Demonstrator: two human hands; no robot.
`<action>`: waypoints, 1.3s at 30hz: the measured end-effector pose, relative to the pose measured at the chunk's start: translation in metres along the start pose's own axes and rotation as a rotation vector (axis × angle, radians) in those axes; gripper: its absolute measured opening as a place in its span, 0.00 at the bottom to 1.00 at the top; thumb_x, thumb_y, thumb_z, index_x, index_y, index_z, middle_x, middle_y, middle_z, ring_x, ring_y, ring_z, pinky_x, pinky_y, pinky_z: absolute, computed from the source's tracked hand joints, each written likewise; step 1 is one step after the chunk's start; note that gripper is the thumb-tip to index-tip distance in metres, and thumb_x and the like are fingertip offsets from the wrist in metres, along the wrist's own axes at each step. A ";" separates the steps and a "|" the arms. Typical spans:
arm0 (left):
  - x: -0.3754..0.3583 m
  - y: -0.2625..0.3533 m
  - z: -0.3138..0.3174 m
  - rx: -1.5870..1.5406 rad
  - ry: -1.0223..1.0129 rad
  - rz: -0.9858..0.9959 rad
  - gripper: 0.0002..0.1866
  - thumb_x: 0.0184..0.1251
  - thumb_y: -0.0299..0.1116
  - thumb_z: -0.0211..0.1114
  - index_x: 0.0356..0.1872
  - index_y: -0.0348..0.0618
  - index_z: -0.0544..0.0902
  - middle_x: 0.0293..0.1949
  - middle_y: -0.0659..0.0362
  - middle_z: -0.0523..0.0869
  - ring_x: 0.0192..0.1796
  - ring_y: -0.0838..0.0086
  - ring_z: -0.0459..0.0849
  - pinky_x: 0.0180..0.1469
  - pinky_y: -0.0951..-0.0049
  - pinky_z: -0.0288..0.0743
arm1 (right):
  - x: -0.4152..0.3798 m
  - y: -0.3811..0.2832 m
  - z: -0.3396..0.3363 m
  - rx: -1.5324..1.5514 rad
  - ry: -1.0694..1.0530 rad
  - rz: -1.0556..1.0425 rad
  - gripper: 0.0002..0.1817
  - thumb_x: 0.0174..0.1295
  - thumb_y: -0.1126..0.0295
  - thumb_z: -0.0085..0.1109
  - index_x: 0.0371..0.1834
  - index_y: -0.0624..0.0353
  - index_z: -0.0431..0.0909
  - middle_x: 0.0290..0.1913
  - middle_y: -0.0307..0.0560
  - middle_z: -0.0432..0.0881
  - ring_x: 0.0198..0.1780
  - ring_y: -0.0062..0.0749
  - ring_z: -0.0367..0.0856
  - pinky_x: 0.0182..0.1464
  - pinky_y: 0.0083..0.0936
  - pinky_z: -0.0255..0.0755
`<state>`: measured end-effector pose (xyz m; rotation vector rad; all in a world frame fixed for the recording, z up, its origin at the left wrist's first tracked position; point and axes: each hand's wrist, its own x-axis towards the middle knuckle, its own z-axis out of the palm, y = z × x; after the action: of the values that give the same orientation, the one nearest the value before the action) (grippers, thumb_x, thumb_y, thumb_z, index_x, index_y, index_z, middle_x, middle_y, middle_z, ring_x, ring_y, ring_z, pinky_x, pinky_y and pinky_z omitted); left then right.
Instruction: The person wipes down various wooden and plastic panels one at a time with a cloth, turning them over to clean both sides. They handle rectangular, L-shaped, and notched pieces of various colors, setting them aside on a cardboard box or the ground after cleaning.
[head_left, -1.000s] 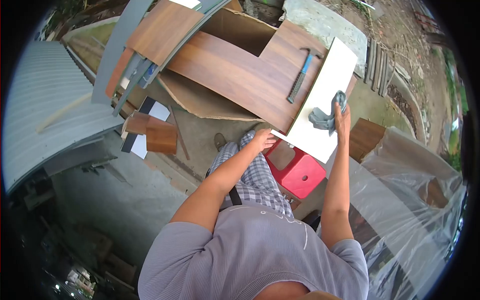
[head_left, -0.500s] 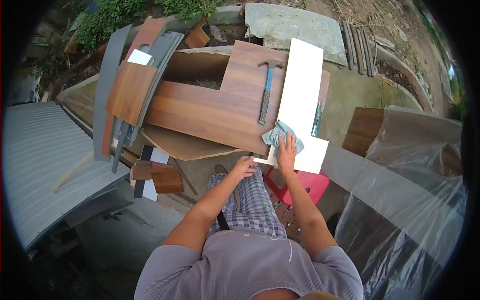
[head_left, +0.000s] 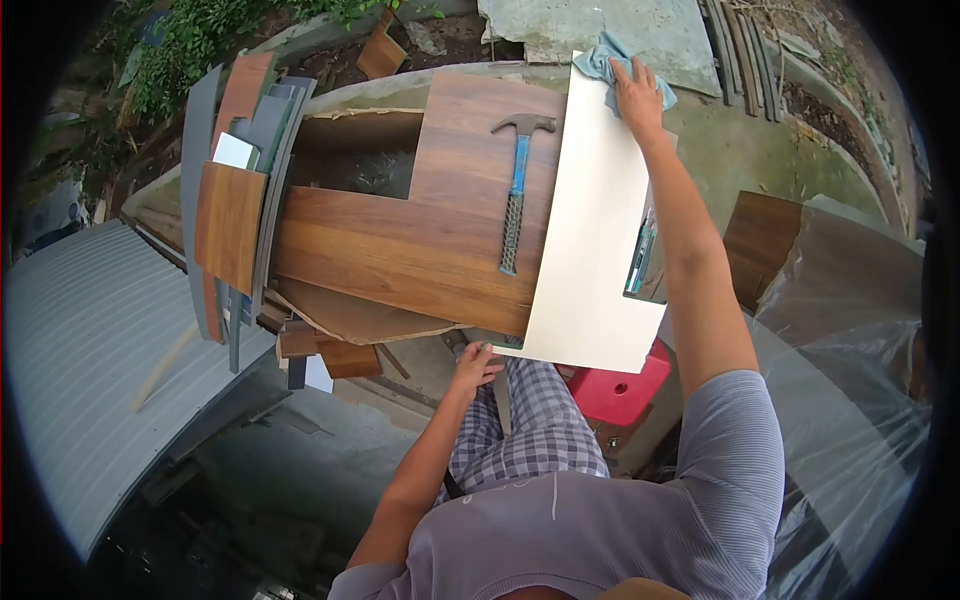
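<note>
A white L-shaped panel (head_left: 590, 240) lies over the right side of a wood-grain board. At the panel's far end my right hand (head_left: 640, 97) presses a crumpled light-blue cloth (head_left: 605, 64) against the surface, fingers over the cloth. My left hand (head_left: 474, 370) grips the thin projecting strip at the panel's near-left corner, with the fingertips at its edge. On the wood-grain board (head_left: 400, 240), left of the panel, rests a claw hammer (head_left: 515, 195) with a blue and black handle.
Cut boards are stacked at the left (head_left: 230, 225). A utility knife (head_left: 641, 258) shows in the panel's notch. Below the panel stands a red plastic stool (head_left: 625, 385). Clear plastic sheeting (head_left: 840, 420) covers things at the right, and corrugated metal (head_left: 110, 330) lies at the left.
My right hand has slid the cloth from the panel's near part to its far end, with the arm stretched out. My left hand stays at the near corner. The camera view has shifted.
</note>
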<state>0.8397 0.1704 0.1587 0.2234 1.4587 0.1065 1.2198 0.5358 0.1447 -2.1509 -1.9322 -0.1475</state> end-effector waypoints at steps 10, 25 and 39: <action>-0.002 0.005 -0.001 0.001 -0.057 -0.020 0.21 0.68 0.47 0.53 0.55 0.46 0.65 0.53 0.55 0.74 0.50 0.62 0.78 0.49 0.63 0.71 | -0.172 -0.021 -0.063 0.058 -0.163 -0.101 0.28 0.54 0.81 0.46 0.60 0.47 0.67 0.63 0.51 0.62 0.66 0.48 0.57 0.63 0.51 0.56; 0.004 0.003 -0.009 0.136 -0.156 0.045 0.22 0.68 0.48 0.52 0.54 0.44 0.65 0.54 0.54 0.75 0.49 0.61 0.79 0.49 0.62 0.70 | -0.423 -0.029 -0.126 0.035 -0.050 0.555 0.27 0.53 0.79 0.50 0.59 0.47 0.68 0.58 0.54 0.67 0.58 0.51 0.65 0.58 0.44 0.62; -0.014 -0.015 0.038 1.472 0.182 1.083 0.41 0.54 0.35 0.66 0.65 0.32 0.53 0.59 0.36 0.64 0.64 0.44 0.59 0.66 0.49 0.48 | -0.576 -0.044 -0.078 0.872 0.209 1.416 0.20 0.58 0.66 0.52 0.56 0.55 0.69 0.46 0.51 0.76 0.51 0.43 0.72 0.53 0.41 0.66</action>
<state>0.8749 0.1497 0.1723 2.2197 1.1760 -0.1046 1.1155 -0.0350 0.0884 -2.1092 0.0292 0.5691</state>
